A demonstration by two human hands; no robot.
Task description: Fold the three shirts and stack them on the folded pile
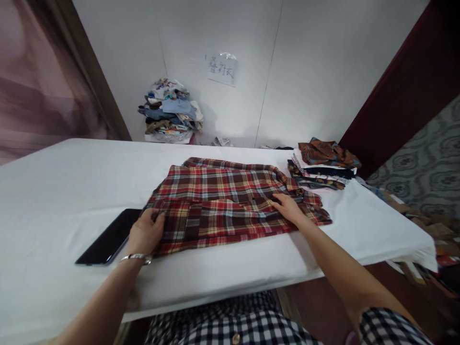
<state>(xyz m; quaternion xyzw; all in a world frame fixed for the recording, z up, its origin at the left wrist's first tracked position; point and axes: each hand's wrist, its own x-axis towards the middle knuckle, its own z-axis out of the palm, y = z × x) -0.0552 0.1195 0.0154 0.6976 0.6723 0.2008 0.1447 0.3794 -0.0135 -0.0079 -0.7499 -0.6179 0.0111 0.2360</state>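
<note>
A red and brown plaid shirt (223,218) lies on the white-covered table in front of me, its left and right sides turned sideways, with the collar end to the right. At the shirt's left end, my left hand (146,231) has its fingers curled on the fabric and the thumb bent in, gripping the edge. My right hand (288,208) rests on the shirt near the collar, fingers stretched out to the left and apart. Beside my left hand lies a dark tablet (109,238), partly tucked behind the hand and shirt edge.
A stack of folded clothes (323,165) sits on the table (64,187) at the right. A taller pile of clothes (171,112) stands behind the far edge. A handwritten sign (222,70) is fixed to the wall. Boxes (436,230) lie beyond the right edge.
</note>
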